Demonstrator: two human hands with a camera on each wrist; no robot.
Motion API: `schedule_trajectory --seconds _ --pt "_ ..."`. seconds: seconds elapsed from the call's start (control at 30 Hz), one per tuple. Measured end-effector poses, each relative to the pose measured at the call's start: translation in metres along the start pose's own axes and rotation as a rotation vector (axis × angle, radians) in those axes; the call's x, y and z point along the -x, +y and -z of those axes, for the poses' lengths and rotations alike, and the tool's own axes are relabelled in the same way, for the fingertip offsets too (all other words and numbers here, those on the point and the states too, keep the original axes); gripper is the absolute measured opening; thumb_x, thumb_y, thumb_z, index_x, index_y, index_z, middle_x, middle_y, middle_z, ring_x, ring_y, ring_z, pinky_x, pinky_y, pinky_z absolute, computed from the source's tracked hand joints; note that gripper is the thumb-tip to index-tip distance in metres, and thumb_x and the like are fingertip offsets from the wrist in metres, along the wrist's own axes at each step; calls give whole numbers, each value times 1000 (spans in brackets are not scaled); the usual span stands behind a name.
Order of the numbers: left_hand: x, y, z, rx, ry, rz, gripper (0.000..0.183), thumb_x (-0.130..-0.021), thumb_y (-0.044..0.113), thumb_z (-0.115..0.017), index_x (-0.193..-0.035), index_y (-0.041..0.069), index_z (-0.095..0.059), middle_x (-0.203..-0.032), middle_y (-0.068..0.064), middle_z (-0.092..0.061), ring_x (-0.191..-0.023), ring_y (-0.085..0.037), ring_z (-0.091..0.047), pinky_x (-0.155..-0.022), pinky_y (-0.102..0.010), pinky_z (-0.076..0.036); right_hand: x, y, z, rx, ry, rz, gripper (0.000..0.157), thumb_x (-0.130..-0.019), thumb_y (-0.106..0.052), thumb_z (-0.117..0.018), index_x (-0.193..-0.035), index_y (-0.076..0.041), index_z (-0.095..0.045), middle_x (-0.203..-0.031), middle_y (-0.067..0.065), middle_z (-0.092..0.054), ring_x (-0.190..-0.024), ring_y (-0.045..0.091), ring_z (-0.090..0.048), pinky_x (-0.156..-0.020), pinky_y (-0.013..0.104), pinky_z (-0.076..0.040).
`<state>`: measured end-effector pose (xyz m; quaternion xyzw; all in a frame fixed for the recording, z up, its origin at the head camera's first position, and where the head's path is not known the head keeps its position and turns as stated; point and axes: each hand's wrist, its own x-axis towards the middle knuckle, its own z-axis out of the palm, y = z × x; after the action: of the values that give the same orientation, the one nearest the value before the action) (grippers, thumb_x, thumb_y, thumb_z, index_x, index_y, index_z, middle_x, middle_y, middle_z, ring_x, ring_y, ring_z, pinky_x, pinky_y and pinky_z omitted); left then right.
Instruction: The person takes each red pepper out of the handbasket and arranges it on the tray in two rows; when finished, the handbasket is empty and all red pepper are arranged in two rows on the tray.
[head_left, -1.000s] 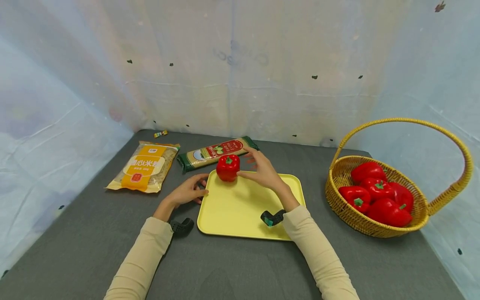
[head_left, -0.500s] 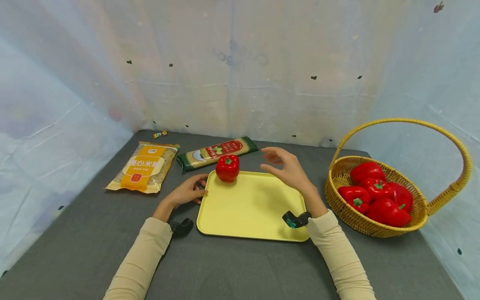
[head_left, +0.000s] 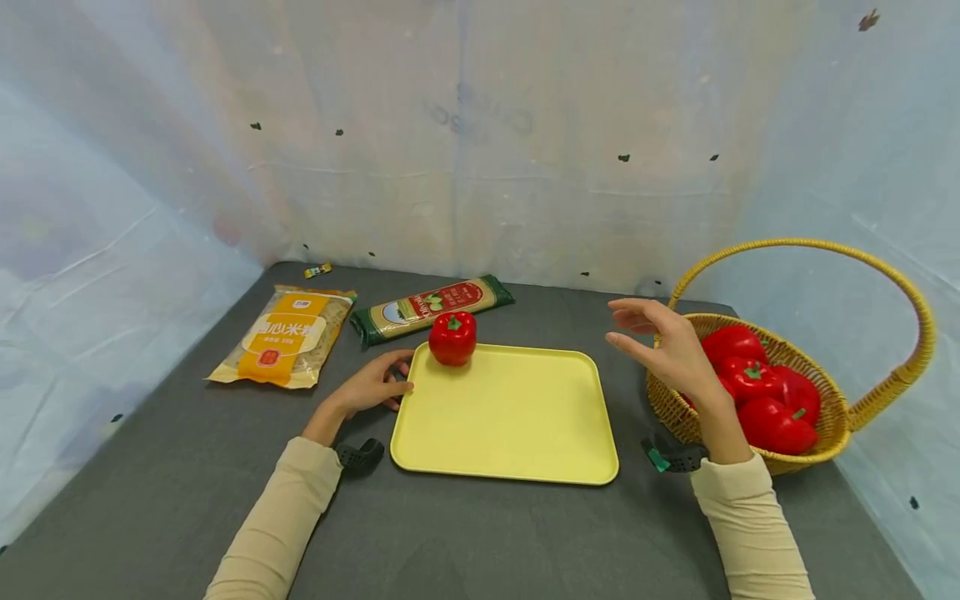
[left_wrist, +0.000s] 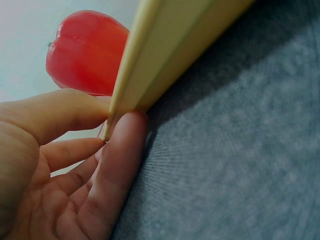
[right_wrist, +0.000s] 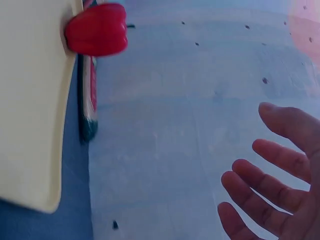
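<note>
Surface (head_left: 487, 542): grey, bearing all below.
Wicker basket (head_left: 670, 411): one, tall-handled, at right; several red peppers (head_left: 776, 427) inside.
Yellow tray (head_left: 510, 417): one, flat, centre. Step in hand, as judged: between pepper placements; the next move appears to call for reaching over the basket's rim and closing on another pepper.
Food bags: orange-labelled (head_left: 288, 333) and green-ended (head_left: 435, 310), lying beyond the tray's left side.
Right hand (head_left: 671, 346): grip loosely spread, nothing held, before the basket's left rim.
Left hand (head_left: 371, 383): grip pinching the tray's left rim.
Single red pepper (head_left: 452, 340): upright, tray's far left corner.
</note>
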<state>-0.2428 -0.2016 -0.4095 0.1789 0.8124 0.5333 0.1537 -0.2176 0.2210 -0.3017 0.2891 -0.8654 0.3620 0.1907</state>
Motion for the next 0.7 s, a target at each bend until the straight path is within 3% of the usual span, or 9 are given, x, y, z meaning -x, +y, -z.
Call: schedule_trajectory --seconds 0.1,0.27,0.5,0.7 --pt "-1 -1 0 -1 -4 -2 61 -92 1 -56 -143 -9 -24 -114 -27 -41 -73 -25 -51 -60 -35 -56 10 20 15 40 24 -38 45 -81 -2 -71 -123 -4 -58 -111 14 -61 -95 21 -60 -82 12 -47" --pt "-1 -3 1 -6 -8 -2 61 -92 3 -55 -143 -8 -23 -114 -27 -41 -73 -24 -52 -60 -34 -56 21 41 43 83 44 -122 43 -83 -9 -70 -125 -13 -59 -106 4 -62 -88 -2 -58 -76 6 -43" --pt "1 0 0 -2 -3 -4 61 -92 2 -56 -143 -9 -24 -115 -27 -41 -72 -24 -53 -59 -34 -56 23 65 78 41 83 -223 38 -88 -9 -65 -125 -6 -56 -107 -19 -55 -94 -3 -53 -78 3 -41" --pt "1 0 0 2 -2 -2 61 -92 2 -56 -143 -9 -24 -115 -28 -41 -73 -25 -52 -59 -34 -56 23 87 94 57 140 -315 37 -90 -19 -63 -125 -9 -56 -105 -22 -53 -94 -7 -50 -75 2 -37"
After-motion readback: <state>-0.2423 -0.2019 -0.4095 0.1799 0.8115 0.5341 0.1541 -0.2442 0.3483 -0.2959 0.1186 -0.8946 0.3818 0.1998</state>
